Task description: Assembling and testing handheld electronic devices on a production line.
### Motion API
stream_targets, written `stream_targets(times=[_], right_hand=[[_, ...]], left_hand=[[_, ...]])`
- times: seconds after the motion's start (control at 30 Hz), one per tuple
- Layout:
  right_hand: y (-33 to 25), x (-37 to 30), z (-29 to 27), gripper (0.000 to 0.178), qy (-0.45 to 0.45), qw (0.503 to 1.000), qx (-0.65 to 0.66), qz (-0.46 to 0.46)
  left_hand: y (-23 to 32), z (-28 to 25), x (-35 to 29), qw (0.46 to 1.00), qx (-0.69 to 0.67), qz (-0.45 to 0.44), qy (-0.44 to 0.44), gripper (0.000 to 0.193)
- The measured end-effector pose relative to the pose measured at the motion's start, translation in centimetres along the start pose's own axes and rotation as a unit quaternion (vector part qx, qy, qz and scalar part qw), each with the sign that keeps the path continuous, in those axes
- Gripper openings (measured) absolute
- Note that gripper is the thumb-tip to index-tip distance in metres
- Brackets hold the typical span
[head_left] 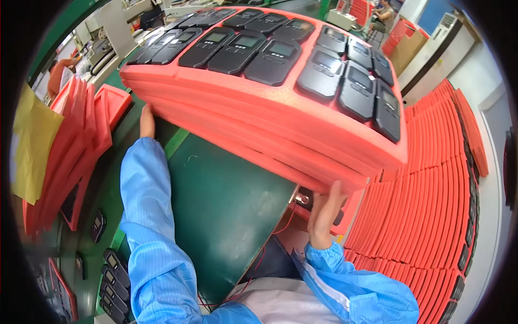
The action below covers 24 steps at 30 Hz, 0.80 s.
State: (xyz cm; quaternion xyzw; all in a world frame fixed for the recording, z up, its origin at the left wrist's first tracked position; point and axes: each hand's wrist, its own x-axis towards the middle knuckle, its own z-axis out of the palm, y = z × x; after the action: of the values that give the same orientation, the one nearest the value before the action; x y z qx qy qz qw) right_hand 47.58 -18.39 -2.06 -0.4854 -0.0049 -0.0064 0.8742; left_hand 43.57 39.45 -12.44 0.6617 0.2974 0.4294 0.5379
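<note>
A stack of red foam trays (253,116) is held up in front of me between both hands. Set in the top tray are rows of black handheld devices (273,60) with small screens. My left hand (147,121) grips the stack's left end from below, its fingers mostly hidden by the foam. At the right near corner, my right hand (326,211) supports the underside, thumb against the foam's front edge and the other fingers partly out of sight. Blue sleeves cover both forearms.
A green work surface (221,200) lies under the stack. Tall piles of red foam trays (410,210) stand at right. Leaning red trays (81,135) and a yellow sheet (35,140) are at left, above loose black devices (114,281). A red wire (286,224) hangs near the table edge.
</note>
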Motion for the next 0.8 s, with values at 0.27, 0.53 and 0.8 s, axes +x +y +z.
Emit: stream_targets(times=[0.27,0.53,0.8], right_hand=[[0.9,9.8,0.4,0.060,-0.030,0.994,0.076,-0.069],[-2.0,33.0,-5.2,0.048,-0.174,0.981,0.082,-0.014],[-0.6,49.6,-2.2,0.047,-0.255,0.963,0.014,0.087]], left_hand=[[0.8,-6.2,-1.0,0.988,0.133,-0.072,0.012,0.057],[14.8,8.6,-19.4,0.976,0.128,-0.136,0.115,0.056],[19.6,18.2,-31.5,0.968,0.149,-0.180,0.093,0.051]])
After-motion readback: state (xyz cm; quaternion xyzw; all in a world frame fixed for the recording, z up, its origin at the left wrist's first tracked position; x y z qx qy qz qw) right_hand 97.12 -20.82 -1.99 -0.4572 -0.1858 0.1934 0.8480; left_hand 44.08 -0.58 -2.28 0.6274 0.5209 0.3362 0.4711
